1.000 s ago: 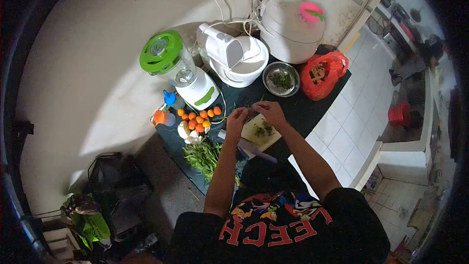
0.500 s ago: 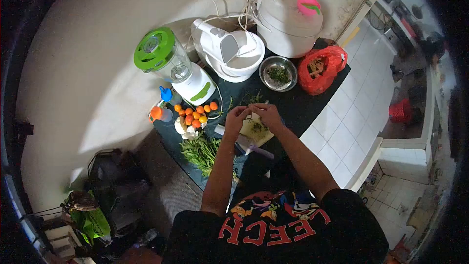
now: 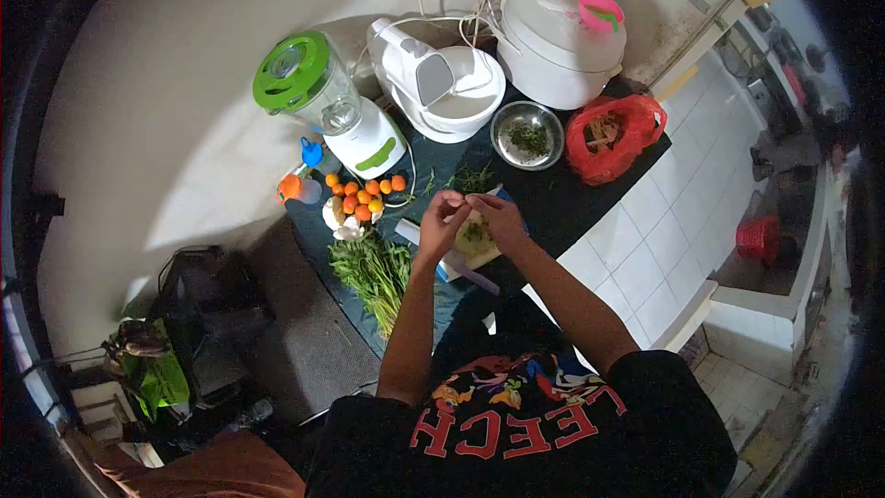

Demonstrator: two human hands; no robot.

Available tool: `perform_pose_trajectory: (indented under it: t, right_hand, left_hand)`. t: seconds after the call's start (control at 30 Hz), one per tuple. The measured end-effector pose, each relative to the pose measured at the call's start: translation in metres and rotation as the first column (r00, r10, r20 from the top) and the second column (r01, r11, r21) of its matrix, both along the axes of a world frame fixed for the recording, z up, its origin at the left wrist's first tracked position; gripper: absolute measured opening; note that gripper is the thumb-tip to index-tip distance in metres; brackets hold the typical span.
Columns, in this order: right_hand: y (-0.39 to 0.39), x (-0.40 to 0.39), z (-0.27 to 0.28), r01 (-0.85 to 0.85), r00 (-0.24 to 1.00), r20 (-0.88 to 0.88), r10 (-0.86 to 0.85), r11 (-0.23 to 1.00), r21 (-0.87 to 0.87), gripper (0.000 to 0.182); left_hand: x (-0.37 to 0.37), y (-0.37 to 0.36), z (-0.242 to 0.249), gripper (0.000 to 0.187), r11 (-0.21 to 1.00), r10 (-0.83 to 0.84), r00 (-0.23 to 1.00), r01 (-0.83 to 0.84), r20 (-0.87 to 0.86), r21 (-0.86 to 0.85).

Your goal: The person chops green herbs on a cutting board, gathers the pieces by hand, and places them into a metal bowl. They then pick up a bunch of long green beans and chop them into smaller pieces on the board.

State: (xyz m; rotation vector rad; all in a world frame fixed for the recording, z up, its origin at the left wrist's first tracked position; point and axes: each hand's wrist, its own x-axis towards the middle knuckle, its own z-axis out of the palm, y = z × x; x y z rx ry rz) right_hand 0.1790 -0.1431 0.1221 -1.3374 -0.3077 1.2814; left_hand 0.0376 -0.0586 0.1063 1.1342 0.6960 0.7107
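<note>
Over a pale cutting board (image 3: 479,251), my left hand (image 3: 441,226) and my right hand (image 3: 498,221) meet with fingertips pinched together. Whatever sits between the fingers is too small to make out. Chopped greens (image 3: 475,230) lie on the board, partly behind my hands. A knife with a light purple handle (image 3: 476,278) rests at the board's near left, crossing beneath my left wrist. Just beyond my fingers are loose green sprigs (image 3: 473,177). To the left of my left forearm lies a bunch of leafy greens (image 3: 376,275).
Orange fruits (image 3: 357,201) and white bulbs (image 3: 335,214) sit left. Behind stand a green-lidded blender (image 3: 373,143), a stand mixer (image 3: 419,78) and a white lidded pot (image 3: 558,55). A metal bowl (image 3: 525,109) holding chopped greens and a red plastic bag (image 3: 590,164) are at the right.
The camera view has shifted slightly. My hands stay pinched together above the board, with the fingers slightly repositioned. Objects on the table look unmoved.
</note>
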Motion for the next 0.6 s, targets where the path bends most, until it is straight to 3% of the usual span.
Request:
perform_pose_trajectory:
  t: [0.07,0.1,0.17,0.2,0.3,0.33,0.4,0.47,0.5,0.53,0.57,0.6]
  right_hand:
    - [0.001,-0.003,0.0,0.03,0.999,-0.039,-0.03,0.999,0.012,0.028]
    - [0.003,-0.005,-0.016,0.05,0.996,-0.08,-0.049,0.999,0.007,0.029]
    - [-0.007,-0.01,-0.024,0.078,0.988,-0.131,-0.079,0.997,-0.015,0.029]
    - [-0.011,-0.01,-0.015,0.068,0.99,-0.123,-0.07,0.997,-0.023,0.032]
    - [-0.012,-0.012,-0.008,0.069,0.995,-0.072,-0.07,0.997,-0.025,0.034]
    - [-0.014,-0.016,-0.011,0.079,0.996,-0.044,-0.08,0.997,-0.028,0.034]
    - [-0.019,-0.018,-0.019,0.043,0.998,0.038,-0.042,0.998,-0.045,0.037]
    - [-0.027,-0.02,-0.023,0.012,0.992,0.124,-0.005,0.999,-0.05,0.039]
    - [-0.038,-0.025,-0.02,-0.106,0.848,0.514,0.13,0.991,-0.076,0.041]
    - [-0.049,-0.032,-0.02,-0.199,0.542,0.808,0.233,0.969,-0.146,0.043]
    - [-0.063,-0.042,-0.02,-0.193,0.545,0.807,0.229,0.97,-0.145,0.043]
    - [-0.08,-0.055,-0.022,-0.312,0.155,0.928,0.339,0.908,-0.279,0.043]
  left_hand:
    - [-0.001,-0.003,0.005,0.013,0.913,0.091,0.977,-0.004,-0.192,0.409]
    - [-0.001,-0.004,0.012,0.013,0.912,0.09,0.977,-0.004,-0.192,0.41]
    - [-0.006,-0.014,0.026,0.016,0.792,0.201,0.919,0.052,-0.34,0.608]
    - [-0.011,-0.017,0.025,0.016,0.797,0.193,0.917,0.06,-0.348,0.601]
    - [-0.015,-0.009,0.012,0.013,0.523,0.291,0.915,0.093,-0.28,0.847]
    - [-0.017,-0.007,0.009,0.013,0.529,0.294,0.913,0.091,-0.282,0.844]
    - [-0.024,-0.005,0.004,0.013,0.375,0.287,0.909,0.184,-0.303,0.909]
    - [-0.028,-0.007,0.002,0.014,0.361,0.281,0.903,0.214,-0.324,0.908]
    - [-0.03,-0.007,-0.005,0.015,0.504,0.284,0.901,0.151,-0.329,0.85]
    - [-0.033,-0.007,-0.012,0.016,0.632,0.284,0.898,0.087,-0.335,0.77]
    - [-0.037,-0.006,-0.017,0.016,0.631,0.279,0.899,0.092,-0.336,0.77]
    - [-0.041,-0.006,-0.023,0.016,0.666,0.324,0.879,0.051,-0.35,0.744]
